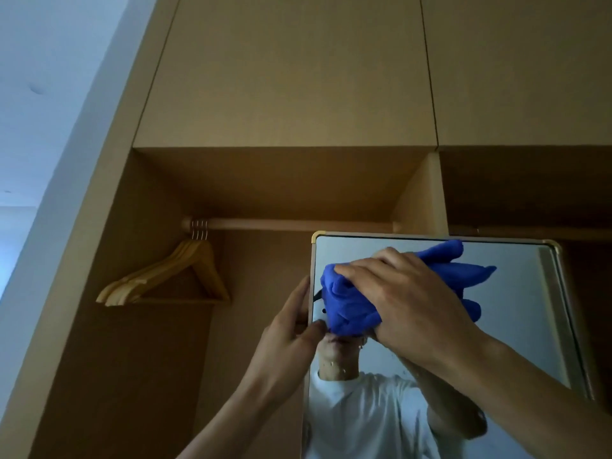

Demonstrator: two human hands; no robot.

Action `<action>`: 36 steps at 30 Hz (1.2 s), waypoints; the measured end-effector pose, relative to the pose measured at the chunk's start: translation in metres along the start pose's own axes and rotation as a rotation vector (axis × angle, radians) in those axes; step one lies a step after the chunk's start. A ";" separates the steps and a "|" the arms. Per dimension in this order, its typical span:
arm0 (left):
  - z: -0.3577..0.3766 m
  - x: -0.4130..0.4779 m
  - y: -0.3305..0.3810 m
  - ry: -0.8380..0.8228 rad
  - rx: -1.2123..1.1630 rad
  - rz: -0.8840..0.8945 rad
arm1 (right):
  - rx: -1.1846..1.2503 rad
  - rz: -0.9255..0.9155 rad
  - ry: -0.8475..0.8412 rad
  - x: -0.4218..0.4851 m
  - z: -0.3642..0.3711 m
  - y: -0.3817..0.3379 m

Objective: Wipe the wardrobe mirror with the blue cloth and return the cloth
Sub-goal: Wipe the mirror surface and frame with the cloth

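The wardrobe mirror (516, 313) stands at the lower right, with a pale frame and gold corners. My right hand (407, 299) holds the bunched blue cloth (347, 306) against the glass near the mirror's upper left. Part of the cloth and its reflection stick out past the fingers toward the top edge. My left hand (294, 326) grips the mirror's left edge, fingers behind the frame and thumb on the front. The glass reflects a person in a white shirt.
The open wooden wardrobe (281, 180) surrounds the mirror. A rail (291, 224) crosses it, with several wooden hangers (175, 276) at its left end. Closed upper cupboard doors (291, 71) sit above. A white wall (49, 94) lies to the left.
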State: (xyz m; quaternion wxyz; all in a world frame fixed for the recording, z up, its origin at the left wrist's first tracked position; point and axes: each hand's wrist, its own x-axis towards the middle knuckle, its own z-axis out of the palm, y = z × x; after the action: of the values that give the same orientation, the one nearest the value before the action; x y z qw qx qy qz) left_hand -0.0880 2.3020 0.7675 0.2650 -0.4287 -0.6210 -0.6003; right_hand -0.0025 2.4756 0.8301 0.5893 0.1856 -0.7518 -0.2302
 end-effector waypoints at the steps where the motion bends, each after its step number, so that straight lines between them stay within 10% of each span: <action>1: -0.001 0.000 0.000 -0.004 -0.012 -0.006 | 0.001 -0.013 -0.008 -0.005 0.005 -0.002; 36: -0.009 -0.002 -0.018 -0.086 -0.190 -0.173 | 0.002 -0.047 -0.011 0.023 -0.016 -0.016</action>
State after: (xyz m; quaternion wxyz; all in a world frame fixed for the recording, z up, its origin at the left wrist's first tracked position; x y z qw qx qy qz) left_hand -0.1035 2.2948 0.7577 0.1435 -0.4222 -0.6069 -0.6579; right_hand 0.0078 2.4477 0.8425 0.5795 0.2024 -0.7507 -0.2443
